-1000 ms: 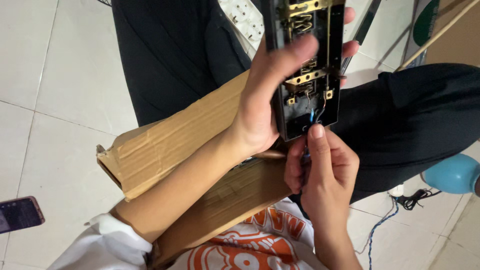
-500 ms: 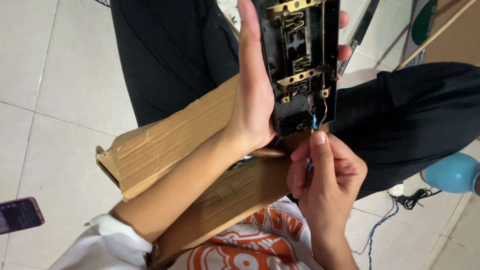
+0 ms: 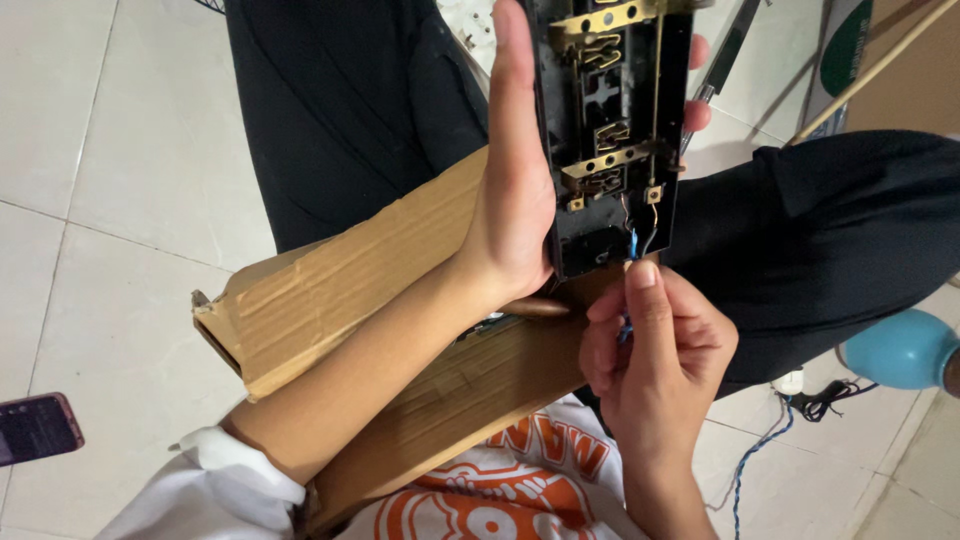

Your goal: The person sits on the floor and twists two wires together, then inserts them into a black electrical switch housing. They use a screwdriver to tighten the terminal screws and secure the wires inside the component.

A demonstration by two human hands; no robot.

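**Strip upright, wires pinched below**

You hold a long black plastic strip (image 3: 610,130), its open back showing thin brass contact rails and clips. Your left hand (image 3: 520,200) is clamped on its left edge, palm flat along the side, fingertips showing past the right edge. Directly beneath its lower end, your right hand (image 3: 650,340) has thumb and fingers closed together on fine blue wires (image 3: 632,245) that run up into the strip. A creased, corrugated cardboard box (image 3: 340,290) lies across your lap, under the left forearm. Since a second ago, your left fingers have come off the face of the strip, baring the rails, and the strip sits higher.
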